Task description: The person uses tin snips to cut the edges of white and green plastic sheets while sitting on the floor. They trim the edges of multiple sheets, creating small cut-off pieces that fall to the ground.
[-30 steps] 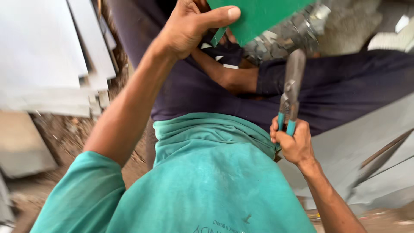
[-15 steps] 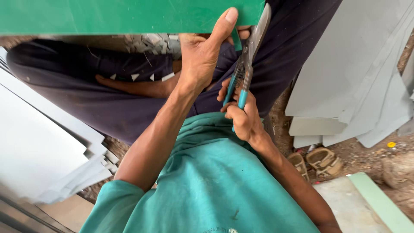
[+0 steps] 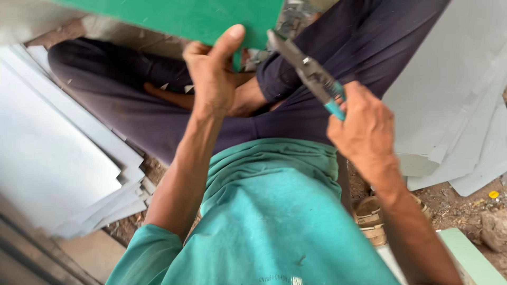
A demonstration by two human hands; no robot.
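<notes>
Head view: left hand (image 3: 214,79) clamps the green sheet (image 3: 179,18); right hand (image 3: 364,126), just right of it, grips the open snips (image 3: 309,71). Cutting step; blades must meet the edge.

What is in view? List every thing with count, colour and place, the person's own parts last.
green sheet: one, green, top of view, held at its lower edge
tin snips: one, grey metal blades with teal handles, right of centre, tips at the green sheet's edge
left stack of sheets: several, pale grey, on the ground at left
right stack of sheets: several, pale grey, on the ground at right
pale green board: one, lower right corner
sandal: one seen, tan, on the dirt beside the right forearm
yellow cap: one, small, on the dirt at far right
shirt: one, teal, bottom centre
trousers: dark, across the middle
left hand: grip on the green sheet
right hand: grip on the tin snips
</notes>
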